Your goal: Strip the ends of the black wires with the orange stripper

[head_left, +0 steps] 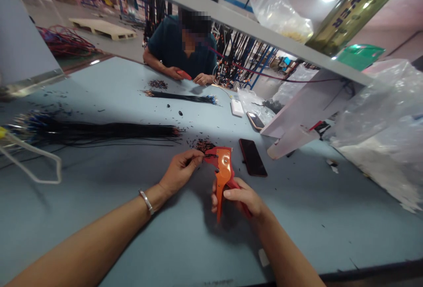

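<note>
My right hand (pixel 236 199) is wrapped round the handles of an orange and red wire stripper (pixel 224 168), whose head points away from me. Pinched at the left side of the tool's jaws, my left hand (pixel 185 168) holds a thin dark wire end (pixel 207 156), mostly hidden by the fingers. A small pile of cut bits (pixel 203 144) lies just behind the tool. Farther left, a long bundle of black wires (pixel 112 130) stretches across the blue-grey table (pixel 148 252).
Across the table a person (pixel 181 53) holds a red tool, with a smaller wire bundle (pixel 180 97) in front. A phone (pixel 253 157) lies right of my tool, near a white cup (pixel 291 141). A white wire stand (pixel 49 181) is at left. A shelf beam crosses above.
</note>
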{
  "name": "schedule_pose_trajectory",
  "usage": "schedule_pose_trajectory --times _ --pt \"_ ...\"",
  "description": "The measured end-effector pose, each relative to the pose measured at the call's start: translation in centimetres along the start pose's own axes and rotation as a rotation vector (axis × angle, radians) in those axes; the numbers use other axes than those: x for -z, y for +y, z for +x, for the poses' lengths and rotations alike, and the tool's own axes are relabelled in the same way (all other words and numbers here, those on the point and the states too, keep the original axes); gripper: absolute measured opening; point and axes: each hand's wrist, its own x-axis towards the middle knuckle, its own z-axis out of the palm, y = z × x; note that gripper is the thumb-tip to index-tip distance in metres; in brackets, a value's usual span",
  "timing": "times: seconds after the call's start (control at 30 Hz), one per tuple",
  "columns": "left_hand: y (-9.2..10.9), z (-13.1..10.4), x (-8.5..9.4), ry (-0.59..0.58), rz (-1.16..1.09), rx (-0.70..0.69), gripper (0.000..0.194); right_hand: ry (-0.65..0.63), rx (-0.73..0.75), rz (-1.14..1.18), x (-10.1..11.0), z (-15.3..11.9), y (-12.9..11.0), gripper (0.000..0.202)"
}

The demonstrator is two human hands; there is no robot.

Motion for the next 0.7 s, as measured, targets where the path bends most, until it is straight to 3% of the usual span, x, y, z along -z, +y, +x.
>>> schedule_pose_trajectory --times 0.7 --pt "0.5 -0.2 0.3 -0.129 -0.089 -0.028 0.021 -0.031 0.016 -0.394 0.9 -0.7 -1.5 0.031"
